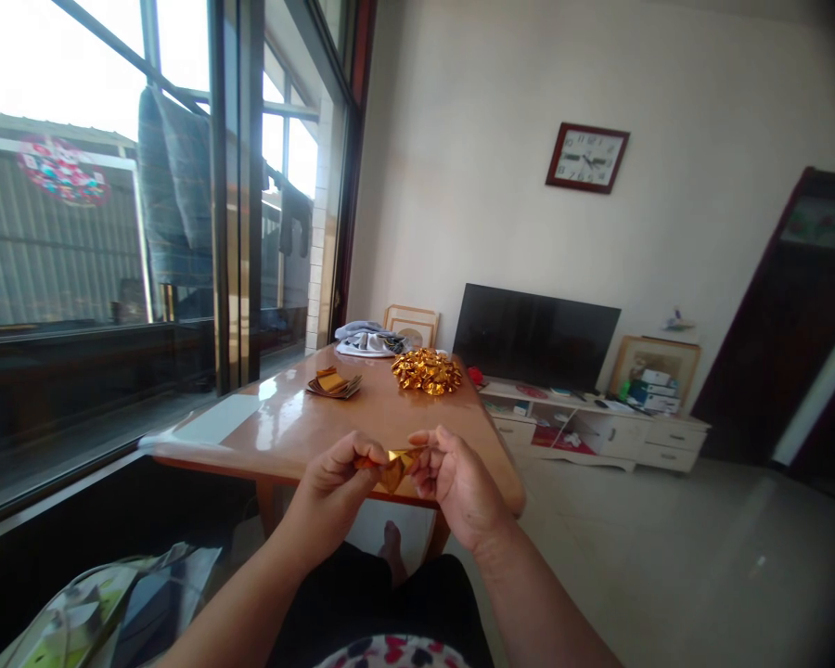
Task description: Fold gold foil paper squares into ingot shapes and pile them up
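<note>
Between my two hands, just above the near edge of the table [313,417], is a folded piece of gold foil paper [395,469]. My left hand [344,482] pinches its left end between thumb and fingers. At its right end, my right hand [456,482] grips the paper with thumb and fingertips. Farther back on the table lies a pile of folded gold paper pieces [428,371]. Left of that pile sits a stack of flat gold and brown paper sheets [334,381].
Folded clothes [370,340] lie at the table's far end, and a white sheet [219,419] at its left side. A television [535,336] stands on a white cabinet [619,436] beyond. Bags [146,603] are at lower left, beside the window wall.
</note>
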`<state>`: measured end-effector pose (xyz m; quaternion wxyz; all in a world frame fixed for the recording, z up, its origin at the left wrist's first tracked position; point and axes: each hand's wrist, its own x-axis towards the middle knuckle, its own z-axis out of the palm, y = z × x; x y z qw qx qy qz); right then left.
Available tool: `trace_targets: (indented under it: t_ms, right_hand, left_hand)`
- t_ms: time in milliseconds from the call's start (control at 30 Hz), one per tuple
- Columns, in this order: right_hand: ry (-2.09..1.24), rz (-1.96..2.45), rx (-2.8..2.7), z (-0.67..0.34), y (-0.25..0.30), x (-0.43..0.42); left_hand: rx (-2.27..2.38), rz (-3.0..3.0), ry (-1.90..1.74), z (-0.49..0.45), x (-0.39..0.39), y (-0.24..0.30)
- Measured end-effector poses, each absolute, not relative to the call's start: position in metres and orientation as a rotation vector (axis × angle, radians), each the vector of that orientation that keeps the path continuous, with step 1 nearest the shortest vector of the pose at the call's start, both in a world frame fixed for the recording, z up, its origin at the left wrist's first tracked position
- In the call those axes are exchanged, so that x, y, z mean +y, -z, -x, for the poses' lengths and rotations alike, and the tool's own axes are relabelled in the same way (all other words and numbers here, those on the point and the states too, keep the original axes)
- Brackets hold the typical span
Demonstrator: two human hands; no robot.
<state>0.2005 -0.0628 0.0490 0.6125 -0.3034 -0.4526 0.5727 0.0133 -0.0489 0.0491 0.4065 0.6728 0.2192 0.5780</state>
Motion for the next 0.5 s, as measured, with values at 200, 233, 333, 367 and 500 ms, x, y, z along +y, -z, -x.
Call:
trace_targets:
  t_ms: [200, 233, 333, 367, 500]
  right_hand:
    - [-1.302, 0.825, -1.043, -0.1919, -0.0485, -0.0642]
    - [-1.283, 0.828, -1.068, -0.1913, -0.0483, -0.0649]
    - [-1.21, 0.84, -1.15, -0.1912, -0.048, -0.0669]
    - [-1.188, 0.843, -1.168, -0.1915, -0.0481, -0.0675]
    - [-1.121, 0.828, -1.222, -0.1927, -0.0499, -0.0696]
  left_hand:
    - [0.511, -2.089, -1.525, -0.0086, -0.0466, -0.0489]
    - [0.501, -2.127, -1.519, -0.0082, -0.0462, -0.0488]
    - [0.49, -2.182, -1.497, -0.0075, -0.0452, -0.0489]
    - [0.491, -2.186, -1.493, -0.0074, -0.0448, -0.0488]
    - [0.507, -2.154, -1.49, -0.0064, -0.0421, -0.0471]
